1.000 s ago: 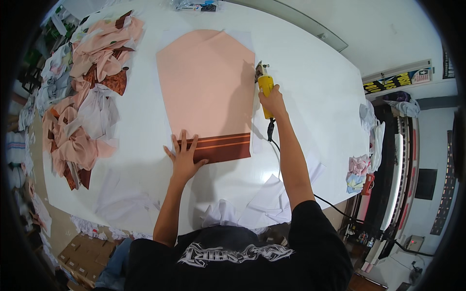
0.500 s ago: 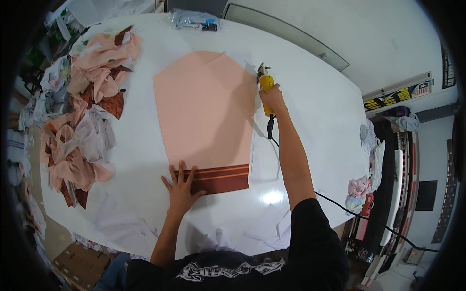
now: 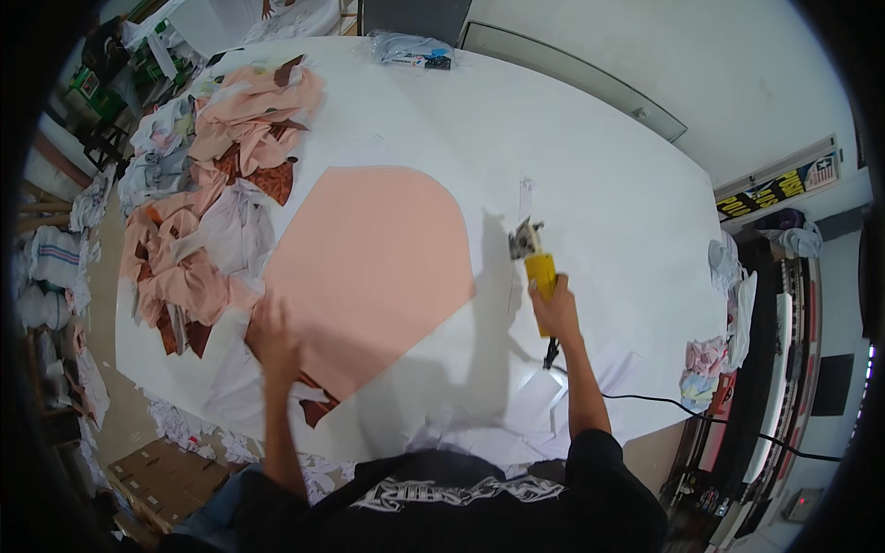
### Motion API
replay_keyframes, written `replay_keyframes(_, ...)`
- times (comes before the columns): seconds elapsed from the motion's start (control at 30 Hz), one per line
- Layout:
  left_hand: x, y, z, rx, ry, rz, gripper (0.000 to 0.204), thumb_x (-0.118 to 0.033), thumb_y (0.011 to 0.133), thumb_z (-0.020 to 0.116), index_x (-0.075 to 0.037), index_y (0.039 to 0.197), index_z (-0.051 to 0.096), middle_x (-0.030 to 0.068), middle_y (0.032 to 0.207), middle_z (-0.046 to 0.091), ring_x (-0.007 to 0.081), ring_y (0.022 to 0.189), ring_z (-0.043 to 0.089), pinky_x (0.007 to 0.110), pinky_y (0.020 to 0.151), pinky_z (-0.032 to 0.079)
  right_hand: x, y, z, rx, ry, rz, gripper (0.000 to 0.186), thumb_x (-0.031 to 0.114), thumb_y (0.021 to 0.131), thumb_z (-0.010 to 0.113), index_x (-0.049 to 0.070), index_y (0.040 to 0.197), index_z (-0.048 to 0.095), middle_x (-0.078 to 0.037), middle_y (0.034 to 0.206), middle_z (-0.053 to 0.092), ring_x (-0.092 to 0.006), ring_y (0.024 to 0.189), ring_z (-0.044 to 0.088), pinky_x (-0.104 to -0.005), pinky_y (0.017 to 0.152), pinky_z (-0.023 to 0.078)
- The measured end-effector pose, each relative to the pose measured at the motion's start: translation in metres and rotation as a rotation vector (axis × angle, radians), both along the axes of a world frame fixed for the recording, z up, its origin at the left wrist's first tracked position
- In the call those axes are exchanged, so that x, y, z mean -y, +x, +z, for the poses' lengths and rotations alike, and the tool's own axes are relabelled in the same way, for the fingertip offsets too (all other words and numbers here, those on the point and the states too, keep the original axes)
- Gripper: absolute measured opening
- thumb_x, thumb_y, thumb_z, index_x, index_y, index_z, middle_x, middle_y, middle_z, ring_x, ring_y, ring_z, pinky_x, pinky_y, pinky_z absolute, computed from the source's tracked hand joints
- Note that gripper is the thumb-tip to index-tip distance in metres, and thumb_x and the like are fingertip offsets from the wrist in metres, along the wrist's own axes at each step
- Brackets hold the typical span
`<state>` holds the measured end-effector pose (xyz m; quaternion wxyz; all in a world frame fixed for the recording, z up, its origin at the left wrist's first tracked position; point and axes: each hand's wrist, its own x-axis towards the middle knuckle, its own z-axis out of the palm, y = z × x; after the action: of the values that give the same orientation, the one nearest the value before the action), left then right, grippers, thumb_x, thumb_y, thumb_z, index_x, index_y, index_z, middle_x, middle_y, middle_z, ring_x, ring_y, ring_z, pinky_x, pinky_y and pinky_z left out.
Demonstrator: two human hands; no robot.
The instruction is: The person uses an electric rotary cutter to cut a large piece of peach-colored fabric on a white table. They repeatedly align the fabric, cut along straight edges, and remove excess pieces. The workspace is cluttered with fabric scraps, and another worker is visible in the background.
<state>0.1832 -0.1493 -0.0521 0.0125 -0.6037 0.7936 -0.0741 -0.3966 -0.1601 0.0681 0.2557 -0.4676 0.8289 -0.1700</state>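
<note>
R hand (image 3: 560,311) grips yellow elec. cutter (image 3: 541,274), off the peach fabric panel (image 3: 373,267). L hand (image 3: 275,336) blurs at panel's edge, can't tell grip. Outline looks cut; remainder unclear.

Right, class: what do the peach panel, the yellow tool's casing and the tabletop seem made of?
Peach panel: probably matte fabric; lies flat, without shine.
Yellow casing: likely smooth plastic, evenly coloured, though painted metal is possible.
Tabletop: perhaps smooth white laminate; no grain shows.

Black short-sleeved shirt (image 3: 442,530); jagged white print (image 3: 461,494)
</note>
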Motion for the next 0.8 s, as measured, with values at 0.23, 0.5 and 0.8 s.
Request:
replay_keyframes(0.23,-0.011,-0.193,0.020,-0.403,0.439,0.127,0.122,-0.077,0.072,0.073,-0.020,0.167,0.022,0.0201,0.175,0.003,0.0537,0.157,0.001,0.088,0.107,0.008,-0.175,0.076,-0.001,0.008,0.083,0.056,0.054,0.031,0.093,0.068,-0.003,0.126,0.044,-0.035,0.108,0.067,-0.0541,0.096,0.066,-0.0594,0.083,0.053)
replay_keyframes(0.5,-0.056,-0.118,0.030,-0.326,0.578,0.064,0.141,-0.072,0.057,0.087,-0.027,0.169,0.013,0.0158,0.176,-0.003,0.0509,0.158,-0.005,0.087,0.109,0.006,-0.289,0.134,-0.004,0.062,0.072,0.056,0.051,0.029,0.094,0.067,-0.005,0.124,0.042,-0.036,0.113,0.063,-0.0551,0.094,0.065,-0.0588,0.079,0.054)
replay_keyframes(0.8,-0.070,-0.097,0.021,-0.409,0.573,0.020,0.140,-0.063,0.054,0.092,-0.029,0.168,0.018,0.0130,0.176,-0.004,0.0496,0.158,-0.010,0.087,0.110,0.008,-0.261,0.147,-0.016,-0.028,0.019,0.078,0.049,0.029,0.093,0.068,-0.004,0.118,0.042,-0.037,0.106,0.064,-0.0554,0.093,0.065,-0.0595,0.079,0.054)
